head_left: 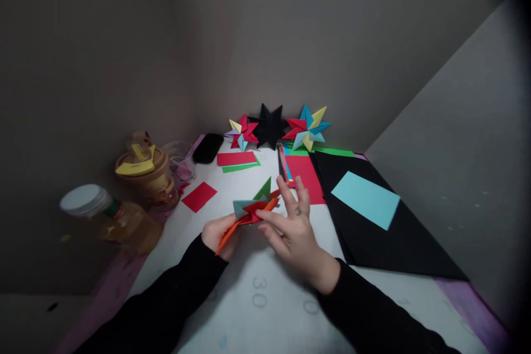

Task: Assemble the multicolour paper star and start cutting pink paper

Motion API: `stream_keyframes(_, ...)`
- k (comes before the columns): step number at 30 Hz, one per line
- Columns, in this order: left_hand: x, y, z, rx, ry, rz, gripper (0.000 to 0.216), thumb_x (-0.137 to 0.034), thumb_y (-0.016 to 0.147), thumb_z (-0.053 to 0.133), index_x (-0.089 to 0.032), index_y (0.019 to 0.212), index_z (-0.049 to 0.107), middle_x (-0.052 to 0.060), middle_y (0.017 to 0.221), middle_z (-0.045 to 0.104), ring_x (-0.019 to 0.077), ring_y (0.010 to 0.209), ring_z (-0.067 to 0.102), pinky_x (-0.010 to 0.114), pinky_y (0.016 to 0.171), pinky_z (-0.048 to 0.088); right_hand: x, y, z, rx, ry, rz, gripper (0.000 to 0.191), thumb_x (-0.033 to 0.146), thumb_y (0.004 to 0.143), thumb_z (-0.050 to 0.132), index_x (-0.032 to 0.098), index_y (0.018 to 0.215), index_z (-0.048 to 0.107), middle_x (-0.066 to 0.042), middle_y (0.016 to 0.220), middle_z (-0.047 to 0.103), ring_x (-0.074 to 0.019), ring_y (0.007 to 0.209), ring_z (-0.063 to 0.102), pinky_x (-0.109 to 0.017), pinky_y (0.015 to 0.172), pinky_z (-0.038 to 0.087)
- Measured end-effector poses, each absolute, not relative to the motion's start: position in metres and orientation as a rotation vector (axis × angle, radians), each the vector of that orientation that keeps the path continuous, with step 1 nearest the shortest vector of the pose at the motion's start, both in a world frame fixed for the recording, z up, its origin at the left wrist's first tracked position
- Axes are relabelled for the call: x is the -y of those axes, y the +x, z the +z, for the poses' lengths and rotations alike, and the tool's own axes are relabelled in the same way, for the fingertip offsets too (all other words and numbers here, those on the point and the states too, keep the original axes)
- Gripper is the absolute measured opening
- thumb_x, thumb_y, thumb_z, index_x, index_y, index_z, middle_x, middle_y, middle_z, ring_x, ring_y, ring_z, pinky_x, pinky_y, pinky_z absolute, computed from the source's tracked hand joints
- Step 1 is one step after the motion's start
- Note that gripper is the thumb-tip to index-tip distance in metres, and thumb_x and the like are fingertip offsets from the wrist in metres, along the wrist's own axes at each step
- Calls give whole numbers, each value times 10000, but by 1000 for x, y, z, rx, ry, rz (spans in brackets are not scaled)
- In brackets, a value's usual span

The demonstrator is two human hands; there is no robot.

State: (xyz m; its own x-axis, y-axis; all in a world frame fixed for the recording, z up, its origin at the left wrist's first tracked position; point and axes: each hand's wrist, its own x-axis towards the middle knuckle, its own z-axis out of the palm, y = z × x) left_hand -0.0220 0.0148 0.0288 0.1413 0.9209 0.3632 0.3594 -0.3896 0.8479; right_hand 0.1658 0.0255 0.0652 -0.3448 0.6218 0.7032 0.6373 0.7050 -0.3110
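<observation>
My left hand is closed on a folded paper star made of orange, red, green and light blue pieces, held above the white table sheet. Its left fingers are partly hidden behind the paper. The index fingertip of my right hand rests on the red fold at the star's middle. The other right fingers are spread, and the thumb stays apart just below the paper. Against the wall behind stand a small multicoloured star, a black star and a larger multicoloured star.
A red paper rectangle lies left, with red and green strips and a black phone behind. Black sheets bearing a light blue rectangle are at right. A brown pot, clear cup and white-capped jar line the left edge.
</observation>
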Motion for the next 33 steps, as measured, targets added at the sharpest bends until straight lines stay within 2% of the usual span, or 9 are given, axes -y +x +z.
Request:
stream_keyframes(3,-14,-22,32,-1221,1849,1203,289,-233,848,558,-177,1093,700,63,1069,724,249,964,685,317,815,562,-25,166,63,2144,-960,-129,176,237,788,652,259,963,654,-12,1550,171,-418,1391,83,-695,1035,176)
stream_keyframes(6,-12,-23,35,-1224,1944,1107,284,-262,832,582,-202,1084,701,50,1042,734,233,898,701,300,742,573,-23,166,61,2178,-960,-239,118,169,774,624,238,870,629,-45,1486,309,-403,1376,143,-697,1037,177)
stream_keyframes(10,-10,-25,36,-1236,2055,1072,292,-238,848,556,-208,1107,687,50,1045,732,221,910,699,297,774,562,-20,165,57,2113,-908,-364,246,122,754,615,296,928,612,-22,1229,569,-297,1220,403,-594,1092,179)
stream_keyframes(13,-11,-26,33,-1252,2097,1105,310,-235,852,543,-208,1131,674,41,1041,734,216,901,701,287,766,566,-20,167,58,2123,-835,-367,369,105,762,605,324,1057,571,5,1042,652,-224,1017,522,-505,1084,237)
stream_keyframes(18,-16,-29,25,-1238,2101,1153,319,-249,849,562,-208,1148,666,27,1044,734,213,881,707,267,739,578,-28,175,66,2074,-770,-244,417,190,758,652,270,1119,459,-38,1042,664,-245,1001,523,-534,1001,323)
stream_keyframes(22,-18,-28,26,-1281,2009,1134,313,-224,872,531,-189,1150,670,40,1071,725,222,921,698,280,765,578,-34,181,71,2083,-800,-231,420,185,749,656,272,1120,479,-25,958,663,-253,963,524,-513,957,350)
stream_keyframes(26,-16,-25,32,-1365,1902,1112,284,-273,883,527,-203,1103,693,12,1017,742,210,852,709,259,710,578,-37,183,72,2018,-850,-157,427,198,751,655,258,1145,500,-53,1007,614,-260,962,520,-479,898,399)
stream_keyframes(29,-15,-25,35,-1380,1845,1095,273,-283,885,528,-207,1082,700,1,958,754,202,824,709,254,705,571,-37,182,73,1979,-909,-128,352,195,759,654,239,1092,552,-74,1027,573,-269,982,504,-470,877,407)
stream_keyframes(33,-16,-24,31,-1332,1832,1101,295,-299,892,519,-212,1119,686,18,1003,744,211,870,703,284,758,571,-36,180,76,1987,-916,-91,162,170,765,644,249,905,620,-57,978,567,-260,969,493,-456,861,406)
